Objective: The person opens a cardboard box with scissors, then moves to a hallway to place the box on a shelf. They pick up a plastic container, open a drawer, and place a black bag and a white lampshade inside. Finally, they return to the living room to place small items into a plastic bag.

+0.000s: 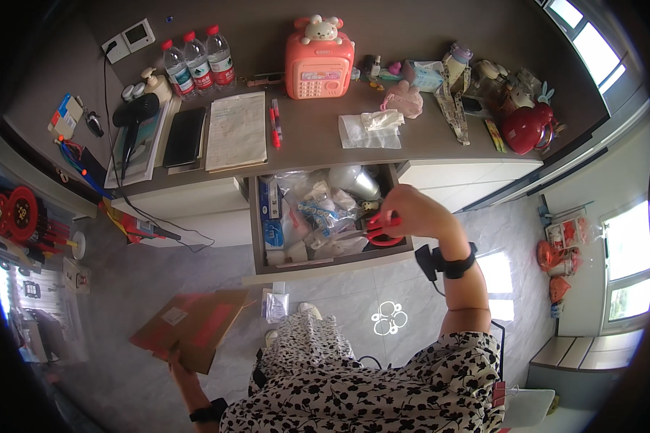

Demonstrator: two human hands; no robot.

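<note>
Over the right side of an open drawer (325,269), my right hand (411,212) grips red-handled scissors (382,230), whose blades point left over the drawer's contents. Plastic bags (325,211), a white bulb-shaped item (355,181) and blue-and-white boxes (271,208) fill the drawer. My left hand (177,368), low on the left, holds the near edge of a brown cardboard box (195,325) with reddish tape and a pale label. The box is tilted and slightly blurred.
On the desk (303,149) stand a pink toy safe (319,67), water bottles (220,59), a hair dryer (134,122), a notebook (237,130), pens (275,123) and a red kettle (525,129). A black cord (157,216) hangs off the left edge. A small packet (276,307) lies on the floor.
</note>
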